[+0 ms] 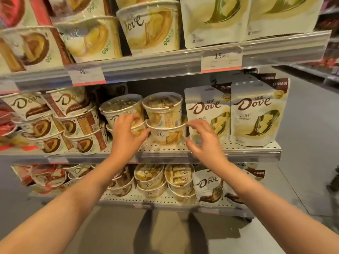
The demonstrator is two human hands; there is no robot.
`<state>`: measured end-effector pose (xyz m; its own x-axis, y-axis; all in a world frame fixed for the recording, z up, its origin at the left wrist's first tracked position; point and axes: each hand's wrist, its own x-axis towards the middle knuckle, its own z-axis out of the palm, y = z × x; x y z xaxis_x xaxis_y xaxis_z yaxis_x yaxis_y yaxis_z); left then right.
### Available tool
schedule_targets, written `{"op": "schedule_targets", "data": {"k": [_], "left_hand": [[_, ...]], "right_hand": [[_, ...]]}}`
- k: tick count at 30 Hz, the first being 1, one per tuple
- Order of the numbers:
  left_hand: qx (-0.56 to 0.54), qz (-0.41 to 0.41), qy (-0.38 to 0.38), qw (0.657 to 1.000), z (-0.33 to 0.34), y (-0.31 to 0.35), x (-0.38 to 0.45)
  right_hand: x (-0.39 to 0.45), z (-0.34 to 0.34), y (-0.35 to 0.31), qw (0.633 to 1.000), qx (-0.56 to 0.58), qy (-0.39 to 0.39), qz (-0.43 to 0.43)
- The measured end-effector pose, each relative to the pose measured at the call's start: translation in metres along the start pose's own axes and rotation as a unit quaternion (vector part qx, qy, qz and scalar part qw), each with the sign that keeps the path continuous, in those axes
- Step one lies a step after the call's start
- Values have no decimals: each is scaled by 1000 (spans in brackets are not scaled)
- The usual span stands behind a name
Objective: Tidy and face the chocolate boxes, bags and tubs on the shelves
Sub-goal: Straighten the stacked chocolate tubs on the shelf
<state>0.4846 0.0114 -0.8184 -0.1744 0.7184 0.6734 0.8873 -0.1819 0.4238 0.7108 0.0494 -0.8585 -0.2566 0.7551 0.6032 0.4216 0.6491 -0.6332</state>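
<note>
Forearms: both bare, reaching from the bottom corners up to the middle shelf (238,150).
Left hand (126,132): fingers curled round the lower-left tub (136,130), thumb toward the right stack.
Right hand (203,138): fingers spread and loosely bent, holding nothing; fingertips (190,123) near the rim of the lower-right tub (166,133), contact unclear.
Edges: tubs sit back from the shelf lip, leaving a strip of bare perforated deck in front; a dark gap lies behind the stacks.
Room to move: right stack stands just beside the white bag (207,110); left stack is near the brown-band tubs (80,123).
Surface: pale perforated metal, clear price rail along the front.
Room: grey floor and an open aisle to the right; price tag (221,60) on the rail above.
Upper-right tub (163,109): clear lid, cream wall, label turned sideways.
Upper-left tub (121,109): tilted, lid facing the camera.
Second bag (258,110): upright, logo facing front.
Shelf below: more tubs and bags, blurred.
</note>
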Motion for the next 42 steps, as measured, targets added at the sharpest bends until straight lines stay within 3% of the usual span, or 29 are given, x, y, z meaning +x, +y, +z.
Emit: {"op": "schedule_targets", "data": {"k": [5, 10, 14, 19, 25, 32, 39, 42], "left_hand": [[70, 40, -5, 997, -25, -38, 46], [125, 44, -74, 989, -29, -78, 81], [31, 33, -153, 987, -32, -102, 96], [2, 107, -178, 978, -31, -106, 99], [-24, 99, -238, 966, -45, -121, 108], [15, 105, -237, 966, -46, -120, 107], [31, 95, -219, 970, -31, -92, 108], [10, 86, -229, 970, -33, -96, 107]], "right_hand": [[67, 16, -35, 982, -177, -8, -62], [108, 18, -43, 933, -342, -94, -66], [112, 24, -48, 939, -313, -138, -39], [113, 43, -56, 921, -359, -126, -78], [117, 29, -55, 951, -249, -185, 2], [132, 24, -58, 918, -319, -235, 12], [138, 51, -69, 878, -436, -193, -48], [136, 47, -67, 891, -403, -206, -30]]}}
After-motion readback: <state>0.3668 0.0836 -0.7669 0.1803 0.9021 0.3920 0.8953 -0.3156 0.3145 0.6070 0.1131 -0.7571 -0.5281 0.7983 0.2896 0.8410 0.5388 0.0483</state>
